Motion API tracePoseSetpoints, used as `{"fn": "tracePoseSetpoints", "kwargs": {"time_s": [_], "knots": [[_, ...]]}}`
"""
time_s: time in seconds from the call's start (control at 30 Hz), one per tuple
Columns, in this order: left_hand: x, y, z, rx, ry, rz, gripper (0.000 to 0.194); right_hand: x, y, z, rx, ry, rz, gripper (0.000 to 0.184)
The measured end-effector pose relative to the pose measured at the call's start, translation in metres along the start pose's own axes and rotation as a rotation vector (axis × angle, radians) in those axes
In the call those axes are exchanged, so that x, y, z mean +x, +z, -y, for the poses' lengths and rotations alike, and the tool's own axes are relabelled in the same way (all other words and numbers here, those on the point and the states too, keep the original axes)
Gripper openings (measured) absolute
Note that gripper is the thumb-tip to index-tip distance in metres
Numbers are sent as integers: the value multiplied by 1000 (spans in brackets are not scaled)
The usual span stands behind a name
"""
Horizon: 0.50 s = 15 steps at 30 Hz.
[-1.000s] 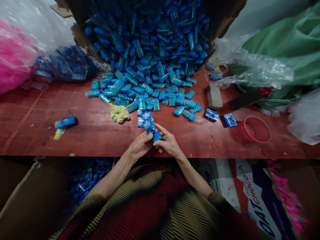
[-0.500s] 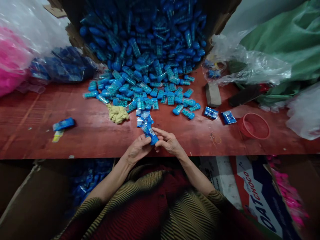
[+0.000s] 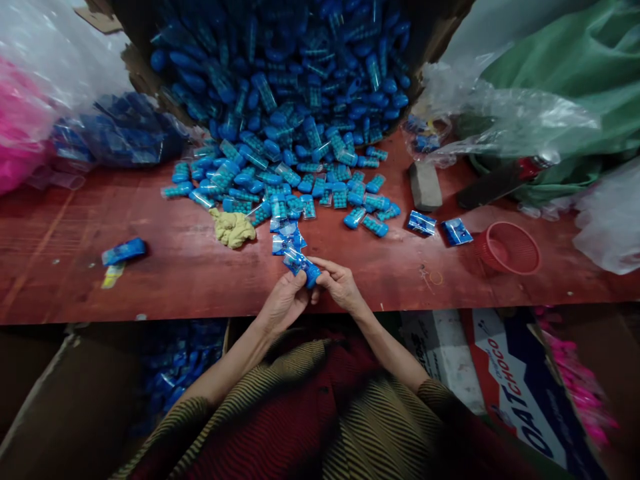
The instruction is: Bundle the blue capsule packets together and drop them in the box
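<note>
Between my two hands, near the table's front edge, is a small blue bottle with a printed wrapper. My left hand pinches it from the left, thumb on top. From the right, the thumb and fingers of my right hand close on its rounded blue end. Just beyond it lie a few flat blue printed wrappers. Past these spreads a heap of clear bottles with blue caps and turquoise beads. A yellow-green lump of putty or cloth rests left of the wrappers.
A large torn carton spills the bottles onto the red table. To the right are a grey block, two blue packets, a dark tool and a red basket. A blue wrapped piece lies left.
The wrapped bottle has been turned in my fingers: a barcode on its wrapper showed half a second ago and is out of sight now. Both hands stay at the same place.
</note>
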<state>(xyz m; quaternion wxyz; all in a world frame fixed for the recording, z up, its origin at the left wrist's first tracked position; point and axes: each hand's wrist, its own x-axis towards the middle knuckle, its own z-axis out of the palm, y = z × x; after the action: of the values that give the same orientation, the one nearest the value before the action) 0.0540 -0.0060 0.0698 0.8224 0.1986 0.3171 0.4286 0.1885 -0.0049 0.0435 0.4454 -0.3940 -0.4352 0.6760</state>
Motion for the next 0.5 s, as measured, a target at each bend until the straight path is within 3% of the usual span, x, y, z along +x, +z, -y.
{"fn": "tracePoseSetpoints", "kwargs": {"time_s": [0.27, 0.5], "knots": [[-2, 0, -1, -23, -26, 29, 27, -1, -6, 8, 81, 69, 109, 61], [-4, 0, 3, -10, -10, -50, 27, -6, 3, 5, -64, 13, 53, 53]]}}
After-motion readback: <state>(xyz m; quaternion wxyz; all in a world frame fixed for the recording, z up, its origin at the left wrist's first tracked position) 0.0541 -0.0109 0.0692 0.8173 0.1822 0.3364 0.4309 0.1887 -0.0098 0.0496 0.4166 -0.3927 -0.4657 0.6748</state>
